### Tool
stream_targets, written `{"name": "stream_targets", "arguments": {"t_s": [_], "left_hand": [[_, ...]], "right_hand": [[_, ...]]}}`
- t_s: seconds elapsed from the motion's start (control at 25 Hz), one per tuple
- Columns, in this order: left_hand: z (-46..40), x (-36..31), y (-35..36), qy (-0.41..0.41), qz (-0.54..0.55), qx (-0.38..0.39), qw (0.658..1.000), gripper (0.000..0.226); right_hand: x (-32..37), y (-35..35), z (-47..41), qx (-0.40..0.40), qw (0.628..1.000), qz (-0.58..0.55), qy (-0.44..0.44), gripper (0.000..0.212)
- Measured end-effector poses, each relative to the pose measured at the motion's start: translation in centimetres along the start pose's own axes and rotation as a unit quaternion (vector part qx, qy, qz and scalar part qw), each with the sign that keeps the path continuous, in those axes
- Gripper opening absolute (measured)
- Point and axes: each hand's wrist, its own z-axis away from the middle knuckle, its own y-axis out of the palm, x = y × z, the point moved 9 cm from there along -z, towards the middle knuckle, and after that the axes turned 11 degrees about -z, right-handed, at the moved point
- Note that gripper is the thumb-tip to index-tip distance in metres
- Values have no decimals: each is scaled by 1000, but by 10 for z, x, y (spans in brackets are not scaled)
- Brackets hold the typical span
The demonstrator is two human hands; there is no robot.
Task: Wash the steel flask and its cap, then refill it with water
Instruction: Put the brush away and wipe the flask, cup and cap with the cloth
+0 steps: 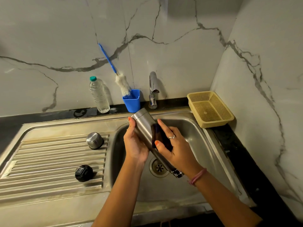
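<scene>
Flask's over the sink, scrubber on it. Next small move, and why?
Probably draw the right hand and its dark scrubber down the steel flask toward its neck: the left hand grips the flask tilted over the sink, and the scrubber sits only mid-body.

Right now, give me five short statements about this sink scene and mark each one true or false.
1. The left hand grips the steel flask over the sink basin. True.
2. The right hand presses a dark scrubber against the flask. True.
3. The steel cup-shaped cap sits inside the yellow basket. False: it stands upside down on the ribbed drainboard.
4. Water is pouring from the tap. False: no stream shows.
5. The bottle brush stands in the blue holder left of the tap. True.
</scene>
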Motion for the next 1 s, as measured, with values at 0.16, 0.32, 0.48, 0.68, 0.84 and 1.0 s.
{"name": "stream_targets", "arguments": {"t_s": [0.16,0.32,0.48,0.68,0.84,1.0], "left_hand": [[-10,-11,-15,15,3,-38,999,86],[-16,-19,-17,26,27,-40,999,81],[-14,-16,-13,32,21,-45,998,73],[-11,-20,4,41,2,-11,999,71],[-6,-16,22,40,-18,51,998,57],[-6,-15,25,19,-45,56,997,46]], "right_hand": [[-32,1,28,29,990,-106,84,72],[-38,-2,41,51,984,-133,109,68],[-21,-6,30,18,994,-33,102,80],[6,0,-16,0,996,44,84,85],[15,-2,-54,-19,995,-34,95,77],[15,-3,-78,-30,978,-178,103,60]]}}
